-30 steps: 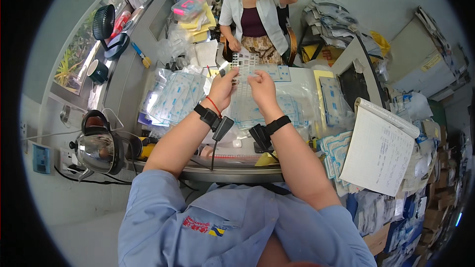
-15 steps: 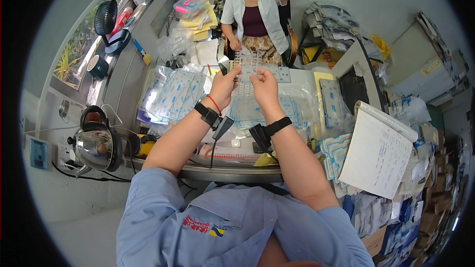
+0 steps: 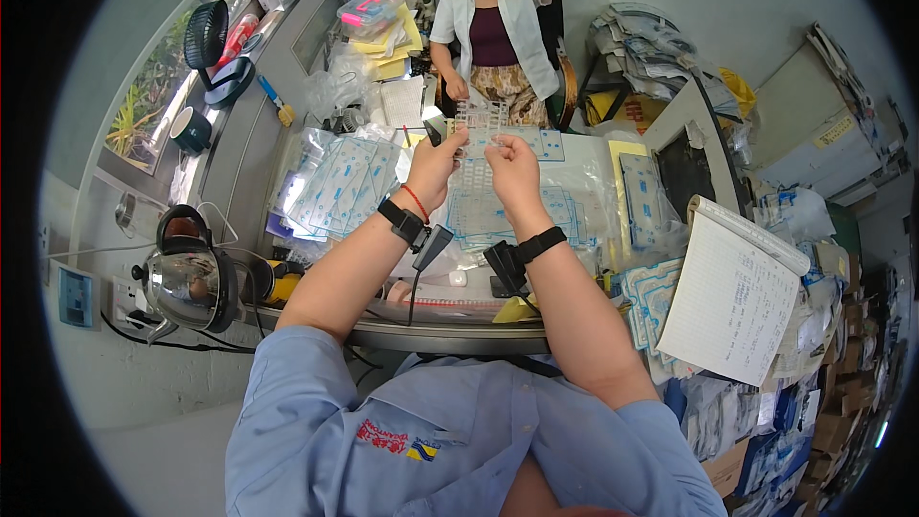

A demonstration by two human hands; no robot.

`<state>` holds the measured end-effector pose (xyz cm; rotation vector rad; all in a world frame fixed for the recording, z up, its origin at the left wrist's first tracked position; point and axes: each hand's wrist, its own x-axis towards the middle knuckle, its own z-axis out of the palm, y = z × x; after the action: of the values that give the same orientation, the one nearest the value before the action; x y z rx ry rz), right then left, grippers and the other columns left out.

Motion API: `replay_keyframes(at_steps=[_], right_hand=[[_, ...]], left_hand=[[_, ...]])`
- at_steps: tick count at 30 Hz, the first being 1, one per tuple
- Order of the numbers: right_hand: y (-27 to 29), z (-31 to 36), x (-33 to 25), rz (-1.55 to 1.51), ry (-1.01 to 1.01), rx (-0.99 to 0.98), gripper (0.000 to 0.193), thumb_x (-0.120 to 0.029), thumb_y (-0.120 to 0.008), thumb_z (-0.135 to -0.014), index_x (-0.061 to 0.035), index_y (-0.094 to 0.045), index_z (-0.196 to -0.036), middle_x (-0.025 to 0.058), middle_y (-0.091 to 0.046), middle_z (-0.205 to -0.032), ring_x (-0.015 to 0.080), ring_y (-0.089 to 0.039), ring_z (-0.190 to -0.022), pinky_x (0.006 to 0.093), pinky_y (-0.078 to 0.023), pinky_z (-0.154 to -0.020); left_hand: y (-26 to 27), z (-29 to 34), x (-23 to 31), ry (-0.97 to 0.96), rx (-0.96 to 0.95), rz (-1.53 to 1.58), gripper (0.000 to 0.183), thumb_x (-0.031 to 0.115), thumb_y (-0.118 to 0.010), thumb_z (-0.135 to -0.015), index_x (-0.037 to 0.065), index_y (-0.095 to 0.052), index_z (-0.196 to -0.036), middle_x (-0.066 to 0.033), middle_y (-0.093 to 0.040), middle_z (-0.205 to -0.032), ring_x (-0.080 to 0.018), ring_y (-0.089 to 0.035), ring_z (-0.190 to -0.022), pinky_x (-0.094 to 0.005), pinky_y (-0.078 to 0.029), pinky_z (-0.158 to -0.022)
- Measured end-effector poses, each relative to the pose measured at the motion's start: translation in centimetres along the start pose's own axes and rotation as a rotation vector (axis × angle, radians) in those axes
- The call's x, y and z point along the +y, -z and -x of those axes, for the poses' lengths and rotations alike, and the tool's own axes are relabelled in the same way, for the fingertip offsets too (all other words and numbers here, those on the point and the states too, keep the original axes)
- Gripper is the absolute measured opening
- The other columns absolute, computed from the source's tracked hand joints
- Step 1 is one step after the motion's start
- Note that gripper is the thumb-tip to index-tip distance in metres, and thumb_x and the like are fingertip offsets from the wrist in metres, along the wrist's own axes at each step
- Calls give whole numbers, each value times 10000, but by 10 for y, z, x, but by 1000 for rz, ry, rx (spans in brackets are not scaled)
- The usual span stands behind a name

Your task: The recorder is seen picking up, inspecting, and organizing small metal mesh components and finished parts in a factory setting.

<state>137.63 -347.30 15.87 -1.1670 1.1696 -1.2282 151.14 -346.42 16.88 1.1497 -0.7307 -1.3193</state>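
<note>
A clear plastic grid sheet [image 3: 481,117] with rows of small cut-outs stands above the desk between my hands. My left hand [image 3: 436,165] is closed, thumb and fingers pinching the sheet's left side. A dark object with a pale end [image 3: 434,126] sticks up beside its thumb; its kind is hard to make out. On the sheet's right side, the fingers of my right hand [image 3: 514,168] are bent in a pinch. Beneath both hands lie flat clear panels with blue markings [image 3: 498,220], partly hidden by my right hand and wrist.
More blue-marked panels [image 3: 347,182] are spread at the left. A notepad [image 3: 729,292] covers the right desk corner. A metal kettle [image 3: 187,278] stands at the left edge. Across the desk sits another person [image 3: 493,38], one arm raised. A small fan [image 3: 206,35] stands on the sill.
Both hands keep nearly the same place and grip on the grid sheet. The other person's raised arm has shifted slightly.
</note>
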Motion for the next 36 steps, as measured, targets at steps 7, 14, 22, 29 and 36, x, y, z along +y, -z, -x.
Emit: replay_keyframes(at_steps=[7,14,22,29,36], right_hand=[[2,-1,1,22,-5,3,241,-80,-624,-848,17,-562,-1059,45,-602,-765,106,-543,-677,255,-428,-619],[1,1,-2,1,-10,7,238,-83,-628,-845,15,-567,-1053,40,-597,-761,107,-541,-674,255,-426,-618],[1,1,-2,4,-4,2,228,-81,-626,-845,12,-567,-1045,42,-596,-756,106,-538,-666,256,-426,-611],[0,0,0,-1,-5,-3,229,-81,-627,-844,9,-569,-1047,35,-595,-744,101,-535,-656,253,-423,-603],[0,2,-2,3,-10,2,215,-79,-625,-845,8,-574,-1036,32,-593,-739,98,-532,-647,248,-420,-594]], left_hand=[[0,0,0,-9,-9,2,163,225,-644,-858,90,-630,-947,27,-600,-827,-63,-506,-703,-223,-378,-619],[0,0,1,-13,-16,19,170,225,-645,-858,81,-632,-948,28,-592,-815,-64,-498,-694,-225,-372,-610],[-1,1,4,-14,-14,21,136,222,-649,-863,96,-600,-878,27,-583,-802,-57,-502,-667,-204,-381,-589],[1,0,2,-25,-16,9,170,245,-662,-848,84,-617,-883,30,-569,-774,-68,-494,-683,-223,-374,-600],[1,-1,2,-15,-18,31,165,231,-667,-843,76,-617,-870,28,-567,-763,-65,-493,-671,-223,-376,-598]])
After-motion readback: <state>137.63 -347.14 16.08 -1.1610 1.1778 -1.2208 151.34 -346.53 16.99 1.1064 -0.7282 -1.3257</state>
